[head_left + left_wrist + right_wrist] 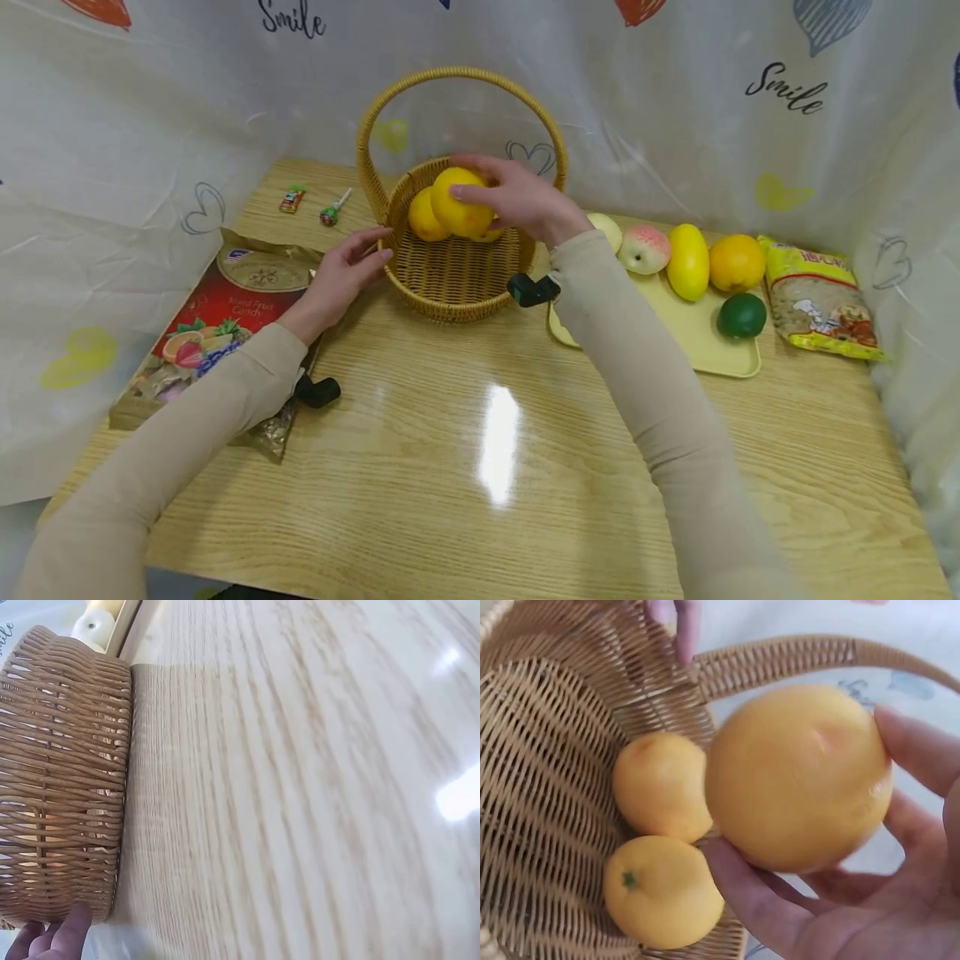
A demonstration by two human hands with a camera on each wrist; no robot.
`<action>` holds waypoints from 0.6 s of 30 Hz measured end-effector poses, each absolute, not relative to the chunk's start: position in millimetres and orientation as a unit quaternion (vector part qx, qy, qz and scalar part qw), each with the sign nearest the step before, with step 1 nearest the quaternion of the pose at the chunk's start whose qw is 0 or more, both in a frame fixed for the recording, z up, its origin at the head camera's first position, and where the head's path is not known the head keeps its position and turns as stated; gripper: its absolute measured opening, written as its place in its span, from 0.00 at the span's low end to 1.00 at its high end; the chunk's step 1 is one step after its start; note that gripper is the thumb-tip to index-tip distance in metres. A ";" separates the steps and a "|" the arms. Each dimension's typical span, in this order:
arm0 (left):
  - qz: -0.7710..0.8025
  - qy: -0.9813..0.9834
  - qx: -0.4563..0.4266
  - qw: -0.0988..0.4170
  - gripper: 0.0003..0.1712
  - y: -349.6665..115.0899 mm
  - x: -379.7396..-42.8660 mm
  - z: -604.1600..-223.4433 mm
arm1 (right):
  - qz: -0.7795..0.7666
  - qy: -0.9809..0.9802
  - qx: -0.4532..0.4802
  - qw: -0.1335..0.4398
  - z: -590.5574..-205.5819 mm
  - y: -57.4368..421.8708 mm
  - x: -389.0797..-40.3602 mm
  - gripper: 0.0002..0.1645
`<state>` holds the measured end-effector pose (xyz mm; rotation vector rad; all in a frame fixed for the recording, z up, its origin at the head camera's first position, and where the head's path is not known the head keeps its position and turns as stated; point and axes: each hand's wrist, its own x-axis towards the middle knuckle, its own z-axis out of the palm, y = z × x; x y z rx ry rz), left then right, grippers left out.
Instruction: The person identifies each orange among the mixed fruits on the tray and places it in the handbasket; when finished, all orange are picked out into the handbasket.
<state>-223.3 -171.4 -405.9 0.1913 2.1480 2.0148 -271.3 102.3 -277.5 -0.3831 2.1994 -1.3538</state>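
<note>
A wicker basket (450,304) with a tall arched handle stands at the back of the table. My right hand (528,200) holds an orange (459,202) between thumb and fingers over the basket's far part. In the right wrist view the held orange (799,778) appears large, and two more oranges, an upper orange (662,786) and a lower orange (664,892) with a green stem mark, lie inside the basket. My left hand (341,275) touches the basket's left side near the rim with relaxed fingers; in the left wrist view its fingertips rest against the woven wall (60,780).
A pale yellow tray (720,362) at right bears a peach (645,249), a mango (687,262), another orange (737,262) and a green fruit (742,316). Beside it lies a yellow food packet (821,300). At left are a candy bag (247,308), a lollipop (330,215) and a small wrapped sweet (292,199).
</note>
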 end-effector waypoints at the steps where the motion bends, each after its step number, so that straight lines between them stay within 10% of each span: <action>1: 0.680 0.724 0.062 0.095 0.31 -171.2 -223.4 -405.9 | -0.490 0.815 -0.144 0.274 -280.8 99.8 -274.4 0.36; 18: 0.682 0.723 0.058 0.094 0.30 -168.2 -222.7 -405.8 | -0.314 0.810 -0.206 0.450 -317.5 56.3 -283.2 0.41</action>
